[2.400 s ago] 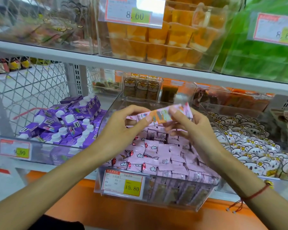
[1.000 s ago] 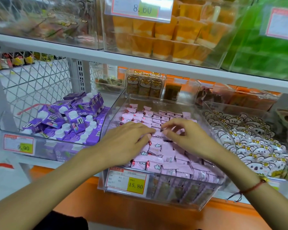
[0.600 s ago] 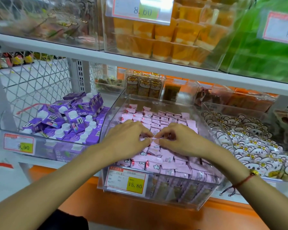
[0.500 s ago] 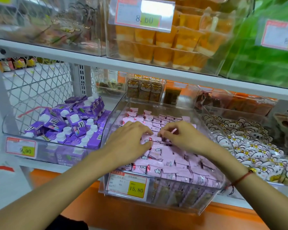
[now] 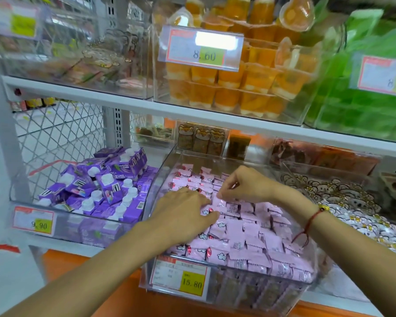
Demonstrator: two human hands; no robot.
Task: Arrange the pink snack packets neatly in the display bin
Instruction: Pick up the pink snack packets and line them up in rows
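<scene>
A clear display bin (image 5: 217, 291) on the lower shelf is filled with several rows of pink snack packets (image 5: 249, 243). My left hand (image 5: 183, 211) lies flat over the packets in the middle of the bin, fingers extended and pressing down on them. My right hand (image 5: 245, 184) is just behind it, fingertips curled and pinching the edge of one pink packet (image 5: 222, 201). A red string bracelet sits on my right wrist. The packets under both palms are hidden.
A bin of purple drink cartons (image 5: 105, 186) stands to the left, a bin of white cartoon packets (image 5: 352, 209) to the right. The upper shelf edge (image 5: 192, 113) overhangs with orange jelly cups (image 5: 238, 83) and green packs (image 5: 364, 99). A price tag (image 5: 181, 277) fronts the pink bin.
An orange-striped packet held up between both hands earlier is no longer seen. Both hands dropped onto the pink packets and have shifted slightly toward the back of the bin.
</scene>
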